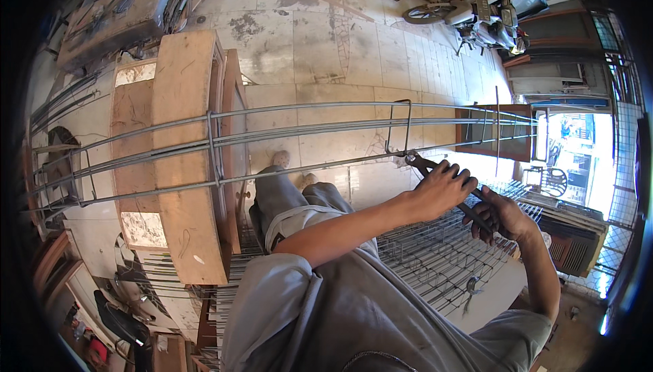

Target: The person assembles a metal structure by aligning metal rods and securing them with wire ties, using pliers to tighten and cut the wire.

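Note:
Long dark-handled pincers (427, 166) reach to the near bar of a rebar cage (306, 166), their jaws at the lower corner of a rectangular stirrup (390, 127). My left hand (443, 187) is closed around the handles, closer to the jaws. Farther back, my right hand (502, 215) also grips them, fingers curled round the handle ends. Whether the jaws bite on tie wire is too small to make out. The cage's long steel bars run left to right in front of me, with more stirrups spaced along them.
A wooden cabinet-like box (183, 161) supports the cage at left; a dark wooden piece (493, 132) lies under its right end. Steel mesh (435, 256) spreads beside me. A motorcycle (479, 21) stands at the far right, and a worn bench (115, 18) at the far left.

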Action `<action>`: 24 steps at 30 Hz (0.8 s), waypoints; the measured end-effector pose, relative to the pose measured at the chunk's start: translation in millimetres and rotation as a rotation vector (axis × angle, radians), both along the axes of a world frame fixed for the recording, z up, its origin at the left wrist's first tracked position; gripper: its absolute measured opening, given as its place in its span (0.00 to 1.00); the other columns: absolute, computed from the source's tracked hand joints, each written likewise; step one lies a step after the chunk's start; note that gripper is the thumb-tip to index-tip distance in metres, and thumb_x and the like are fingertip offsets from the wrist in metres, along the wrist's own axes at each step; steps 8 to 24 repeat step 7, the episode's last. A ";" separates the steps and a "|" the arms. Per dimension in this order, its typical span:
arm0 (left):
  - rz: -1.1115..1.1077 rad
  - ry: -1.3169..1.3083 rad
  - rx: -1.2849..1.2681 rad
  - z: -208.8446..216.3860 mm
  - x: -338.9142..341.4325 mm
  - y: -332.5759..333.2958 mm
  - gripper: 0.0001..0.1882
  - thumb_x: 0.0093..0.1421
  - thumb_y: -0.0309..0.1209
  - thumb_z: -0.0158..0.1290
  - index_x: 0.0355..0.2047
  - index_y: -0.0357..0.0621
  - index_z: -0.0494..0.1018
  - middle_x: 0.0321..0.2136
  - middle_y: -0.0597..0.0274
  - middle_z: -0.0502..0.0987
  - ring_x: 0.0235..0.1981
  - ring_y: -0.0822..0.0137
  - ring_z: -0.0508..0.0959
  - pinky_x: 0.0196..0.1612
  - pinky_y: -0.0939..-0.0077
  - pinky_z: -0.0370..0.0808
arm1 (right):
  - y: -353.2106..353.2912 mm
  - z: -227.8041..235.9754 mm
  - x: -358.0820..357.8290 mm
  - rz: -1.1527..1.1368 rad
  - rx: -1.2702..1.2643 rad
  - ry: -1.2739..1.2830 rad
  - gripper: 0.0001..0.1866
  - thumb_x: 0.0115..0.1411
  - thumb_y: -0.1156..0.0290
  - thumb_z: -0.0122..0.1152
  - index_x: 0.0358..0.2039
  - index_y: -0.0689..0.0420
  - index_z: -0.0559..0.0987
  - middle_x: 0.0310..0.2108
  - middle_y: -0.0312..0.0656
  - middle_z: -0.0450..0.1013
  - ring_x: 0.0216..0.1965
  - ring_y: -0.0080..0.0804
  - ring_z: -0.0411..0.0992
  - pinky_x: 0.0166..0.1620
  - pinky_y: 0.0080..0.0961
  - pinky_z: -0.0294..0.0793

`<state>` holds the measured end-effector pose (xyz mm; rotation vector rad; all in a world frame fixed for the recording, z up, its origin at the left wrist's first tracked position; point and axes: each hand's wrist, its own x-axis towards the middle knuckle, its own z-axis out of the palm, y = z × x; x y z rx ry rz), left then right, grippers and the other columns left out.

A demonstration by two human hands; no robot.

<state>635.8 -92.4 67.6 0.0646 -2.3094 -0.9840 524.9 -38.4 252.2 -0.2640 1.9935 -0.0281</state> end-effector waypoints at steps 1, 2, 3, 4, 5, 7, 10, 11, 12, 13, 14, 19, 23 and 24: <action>-0.015 -0.021 0.015 0.3 -2.3 -0.3 0.31 0.49 0.20 0.55 0.56 0.32 0.63 0.51 0.41 0.69 0.52 0.44 0.72 0.56 0.48 0.68 | 1.2 1.5 1.5 -0.026 -0.012 -0.028 0.42 0.64 0.34 0.42 0.27 0.68 0.81 0.15 0.42 0.71 0.16 0.31 0.71 0.22 0.26 0.71; -0.031 -0.041 0.029 0.6 -4.2 -0.7 0.30 0.49 0.20 0.55 0.55 0.32 0.63 0.51 0.41 0.69 0.52 0.44 0.72 0.56 0.47 0.68 | 7.2 1.2 -0.4 0.176 -0.097 0.105 0.40 0.64 0.36 0.45 0.27 0.67 0.80 0.15 0.42 0.72 0.16 0.32 0.71 0.23 0.27 0.72; -0.037 -0.058 0.070 0.5 -4.8 -2.5 0.30 0.50 0.20 0.54 0.55 0.32 0.63 0.51 0.41 0.69 0.52 0.44 0.71 0.57 0.47 0.68 | 12.5 0.3 -1.8 0.383 -0.181 0.236 0.37 0.65 0.38 0.47 0.27 0.67 0.79 0.15 0.43 0.72 0.17 0.33 0.72 0.23 0.28 0.72; -0.043 -0.075 0.112 0.5 -4.7 -4.5 0.29 0.50 0.20 0.53 0.55 0.32 0.63 0.51 0.40 0.69 0.53 0.44 0.71 0.57 0.46 0.67 | 14.6 0.9 1.0 0.588 -0.266 0.367 0.35 0.65 0.41 0.50 0.26 0.66 0.79 0.16 0.43 0.72 0.17 0.35 0.72 0.23 0.29 0.73; -0.051 -0.091 0.153 0.4 -4.8 -5.2 0.28 0.51 0.20 0.53 0.55 0.32 0.64 0.51 0.39 0.69 0.54 0.44 0.71 0.57 0.46 0.67 | 16.7 13.9 9.7 0.944 -0.161 0.656 0.27 0.63 0.47 0.58 0.28 0.64 0.77 0.18 0.44 0.75 0.19 0.41 0.76 0.26 0.30 0.75; -0.052 -0.082 0.099 -1.7 -5.0 -1.1 0.28 0.52 0.20 0.52 0.55 0.32 0.63 0.53 0.38 0.68 0.55 0.45 0.70 0.57 0.45 0.67 | 47.9 17.4 19.7 1.210 -0.013 1.056 0.30 0.56 0.41 0.64 0.35 0.60 0.78 0.20 0.44 0.77 0.22 0.47 0.78 0.31 0.31 0.78; -0.052 -0.082 0.099 -1.7 -5.0 -1.1 0.28 0.52 0.20 0.52 0.55 0.32 0.63 0.53 0.38 0.68 0.55 0.45 0.70 0.57 0.45 0.67 | 47.9 17.4 19.7 1.210 -0.013 1.056 0.30 0.56 0.41 0.64 0.35 0.60 0.78 0.20 0.44 0.77 0.22 0.47 0.78 0.31 0.31 0.78; -0.052 -0.082 0.099 -1.7 -5.0 -1.1 0.28 0.52 0.20 0.52 0.55 0.32 0.63 0.53 0.38 0.68 0.55 0.45 0.70 0.57 0.45 0.67 | 47.9 17.4 19.7 1.210 -0.013 1.056 0.30 0.56 0.41 0.64 0.35 0.60 0.78 0.20 0.44 0.77 0.22 0.47 0.78 0.31 0.31 0.78; -0.052 -0.082 0.099 -1.7 -5.0 -1.1 0.28 0.52 0.20 0.52 0.55 0.32 0.63 0.53 0.38 0.68 0.55 0.45 0.70 0.57 0.45 0.67 | 47.9 17.4 19.7 1.210 -0.013 1.056 0.30 0.56 0.41 0.64 0.35 0.60 0.78 0.20 0.44 0.77 0.22 0.47 0.78 0.31 0.31 0.78; -0.052 -0.082 0.099 -1.7 -5.0 -1.1 0.28 0.52 0.20 0.52 0.55 0.32 0.63 0.53 0.38 0.68 0.55 0.45 0.70 0.57 0.45 0.67 | 47.9 17.4 19.7 1.210 -0.013 1.056 0.30 0.56 0.41 0.64 0.35 0.60 0.78 0.20 0.44 0.77 0.22 0.47 0.78 0.31 0.31 0.78; -0.052 -0.082 0.099 -1.7 -5.0 -1.1 0.28 0.52 0.20 0.52 0.55 0.32 0.63 0.53 0.38 0.68 0.55 0.45 0.70 0.57 0.45 0.67 | 47.9 17.4 19.7 1.210 -0.013 1.056 0.30 0.56 0.41 0.64 0.35 0.60 0.78 0.20 0.44 0.77 0.22 0.47 0.78 0.31 0.31 0.78; -0.052 -0.082 0.099 -1.7 -5.0 -1.1 0.28 0.52 0.20 0.52 0.55 0.32 0.63 0.53 0.38 0.68 0.55 0.45 0.70 0.57 0.45 0.67 | 47.9 17.4 19.7 1.210 -0.013 1.056 0.30 0.56 0.41 0.64 0.35 0.60 0.78 0.20 0.44 0.77 0.22 0.47 0.78 0.31 0.31 0.78; -0.052 -0.082 0.099 -1.7 -5.0 -1.1 0.28 0.52 0.20 0.52 0.55 0.32 0.63 0.53 0.38 0.68 0.55 0.45 0.70 0.57 0.45 0.67 | 47.9 17.4 19.7 1.210 -0.013 1.056 0.30 0.56 0.41 0.64 0.35 0.60 0.78 0.20 0.44 0.77 0.22 0.47 0.78 0.31 0.31 0.78; -0.052 -0.082 0.099 -1.7 -5.0 -1.1 0.28 0.52 0.20 0.52 0.55 0.32 0.63 0.53 0.38 0.68 0.55 0.45 0.70 0.57 0.45 0.67 | 47.9 17.4 19.7 1.210 -0.013 1.056 0.30 0.56 0.41 0.64 0.35 0.60 0.78 0.20 0.44 0.77 0.22 0.47 0.78 0.31 0.31 0.78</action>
